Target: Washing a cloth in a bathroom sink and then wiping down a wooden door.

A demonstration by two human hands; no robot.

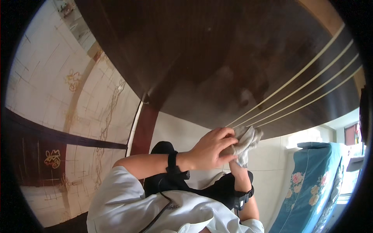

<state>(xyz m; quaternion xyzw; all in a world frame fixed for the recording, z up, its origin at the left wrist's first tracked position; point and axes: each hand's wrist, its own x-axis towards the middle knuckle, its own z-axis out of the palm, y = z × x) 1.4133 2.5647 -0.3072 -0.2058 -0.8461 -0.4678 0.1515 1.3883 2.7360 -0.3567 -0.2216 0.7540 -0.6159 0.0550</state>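
My left hand [207,148] reaches in from the left, its fingers and thumb closed on a crumpled greyish-white cloth [244,139]. My right hand [237,168] is behind and below the cloth. Only its wrist and heel show, so its grip is hidden. Just beyond the cloth is the lower edge of a large dark brown wood-grain panel [189,58], possibly a door. Several pale stripes [291,78] run across it towards its upper right. Whether the cloth touches the panel I cannot tell. Hazy smears show on its surface.
On the left stands a pale cabinet front [96,99] with gold floral patterns and dark bands. A dark red strip [144,128] borders the light tiled floor [268,154]. To the right lies a bed with a blue floral cover [309,180]. My knees are below my hands.
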